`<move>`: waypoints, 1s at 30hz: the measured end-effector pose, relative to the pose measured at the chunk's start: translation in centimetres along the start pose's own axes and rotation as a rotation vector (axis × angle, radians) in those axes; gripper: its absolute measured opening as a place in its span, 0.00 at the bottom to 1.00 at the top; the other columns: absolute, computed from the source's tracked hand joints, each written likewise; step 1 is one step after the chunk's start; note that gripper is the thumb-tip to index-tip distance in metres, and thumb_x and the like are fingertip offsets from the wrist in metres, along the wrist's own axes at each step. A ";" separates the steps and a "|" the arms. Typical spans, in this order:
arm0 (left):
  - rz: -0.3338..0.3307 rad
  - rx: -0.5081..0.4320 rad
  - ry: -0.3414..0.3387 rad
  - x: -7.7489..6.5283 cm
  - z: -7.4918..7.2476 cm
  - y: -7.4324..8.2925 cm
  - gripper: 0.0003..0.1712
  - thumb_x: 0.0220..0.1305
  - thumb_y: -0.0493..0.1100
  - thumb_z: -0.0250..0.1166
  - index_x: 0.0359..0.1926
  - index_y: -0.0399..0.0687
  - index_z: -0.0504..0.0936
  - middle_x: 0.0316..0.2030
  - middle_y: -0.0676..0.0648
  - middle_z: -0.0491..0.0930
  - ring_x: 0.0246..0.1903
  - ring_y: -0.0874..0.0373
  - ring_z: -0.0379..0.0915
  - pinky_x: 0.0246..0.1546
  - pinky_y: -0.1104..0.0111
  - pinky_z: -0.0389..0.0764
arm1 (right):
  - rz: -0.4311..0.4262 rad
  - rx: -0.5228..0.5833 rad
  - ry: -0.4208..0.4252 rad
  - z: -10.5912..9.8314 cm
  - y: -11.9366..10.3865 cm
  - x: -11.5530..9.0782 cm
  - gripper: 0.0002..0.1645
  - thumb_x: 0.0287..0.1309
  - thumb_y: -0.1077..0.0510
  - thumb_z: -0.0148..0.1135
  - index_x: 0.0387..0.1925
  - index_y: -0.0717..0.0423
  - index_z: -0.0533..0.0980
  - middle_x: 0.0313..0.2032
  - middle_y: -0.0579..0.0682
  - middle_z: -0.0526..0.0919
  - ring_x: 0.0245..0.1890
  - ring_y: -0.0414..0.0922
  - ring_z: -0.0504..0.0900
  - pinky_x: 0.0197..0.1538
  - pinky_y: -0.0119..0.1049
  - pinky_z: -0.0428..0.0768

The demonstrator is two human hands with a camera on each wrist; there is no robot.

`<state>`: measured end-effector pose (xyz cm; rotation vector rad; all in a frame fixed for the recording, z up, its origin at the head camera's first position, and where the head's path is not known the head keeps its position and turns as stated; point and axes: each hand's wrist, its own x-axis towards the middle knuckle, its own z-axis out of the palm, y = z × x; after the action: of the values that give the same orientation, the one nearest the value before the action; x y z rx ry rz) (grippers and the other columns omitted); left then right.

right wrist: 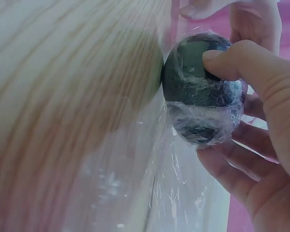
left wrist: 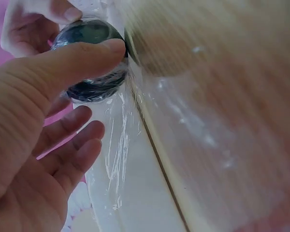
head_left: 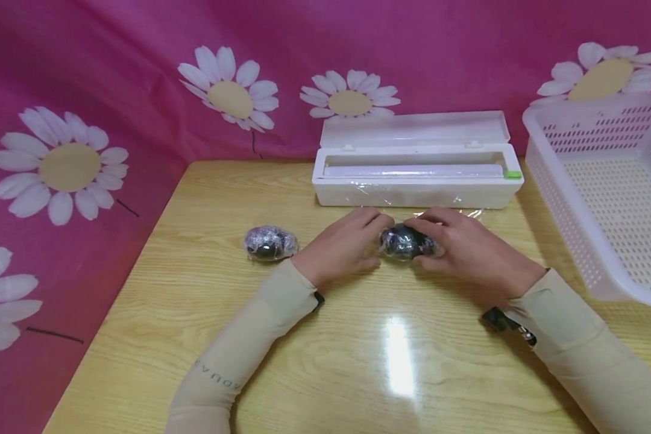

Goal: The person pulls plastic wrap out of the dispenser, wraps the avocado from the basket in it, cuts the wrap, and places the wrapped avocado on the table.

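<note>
A dark, glossy rounded object [head_left: 403, 242] wrapped in cling film rests on the table, seen larger in the right wrist view. My right hand [head_left: 463, 250] grips it from the right, thumb [right wrist: 232, 60] on its near face and fingers curled round behind. My left hand [head_left: 347, 246] is at its left end, fingers loosely bent; in the left wrist view its thumb [left wrist: 87, 60] overlaps the wrapped object [left wrist: 94, 31]. A second film-wrapped dark object [head_left: 270, 243] lies left of my left hand.
Behind the hands stands a white cling film box [head_left: 412, 194], lid raised, with a roll inside and a green piece at its right end. Loose clear film [left wrist: 117, 159] hangs at its front. A white plastic basket [head_left: 569, 223] stands at the right.
</note>
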<state>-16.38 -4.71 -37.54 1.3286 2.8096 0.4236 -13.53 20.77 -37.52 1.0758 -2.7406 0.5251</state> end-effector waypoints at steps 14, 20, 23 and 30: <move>-0.004 0.072 -0.051 1.3 0.3 0.7 0.25 0.65 0.43 0.72 0.57 0.48 0.70 0.50 0.48 0.82 0.50 0.55 0.81 0.56 0.64 0.83 | -0.004 0.030 -0.022 -0.2 0.3 0.1 0.33 0.52 0.55 0.78 0.60 0.61 0.80 0.54 0.59 0.82 0.50 0.52 0.83 0.52 0.49 0.86; 0.010 0.053 -0.066 1.2 0.3 0.8 0.23 0.66 0.38 0.68 0.58 0.47 0.69 0.48 0.47 0.83 0.48 0.55 0.82 0.53 0.64 0.84 | 0.027 0.065 -0.065 -0.7 0.1 -0.2 0.36 0.54 0.54 0.76 0.64 0.62 0.78 0.56 0.59 0.82 0.51 0.50 0.83 0.53 0.48 0.86; 0.015 0.069 -0.071 1.2 0.3 0.8 0.23 0.65 0.37 0.67 0.57 0.46 0.68 0.45 0.47 0.82 0.46 0.55 0.82 0.51 0.64 0.84 | 0.077 0.089 -0.110 -1.1 0.3 -0.3 0.45 0.53 0.48 0.79 0.70 0.57 0.73 0.60 0.55 0.81 0.49 0.47 0.83 0.55 0.46 0.85; -0.001 0.077 -0.089 1.3 0.4 0.6 0.19 0.66 0.37 0.66 0.54 0.46 0.69 0.43 0.48 0.82 0.45 0.55 0.82 0.50 0.66 0.84 | 0.222 0.122 -0.198 -2.5 1.4 -0.9 0.46 0.48 0.50 0.83 0.67 0.53 0.72 0.58 0.56 0.79 0.51 0.53 0.83 0.55 0.55 0.84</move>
<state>-16.71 -3.33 -37.62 1.3241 2.7793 0.2522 -13.79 23.27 -35.84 0.8963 -3.0603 0.6565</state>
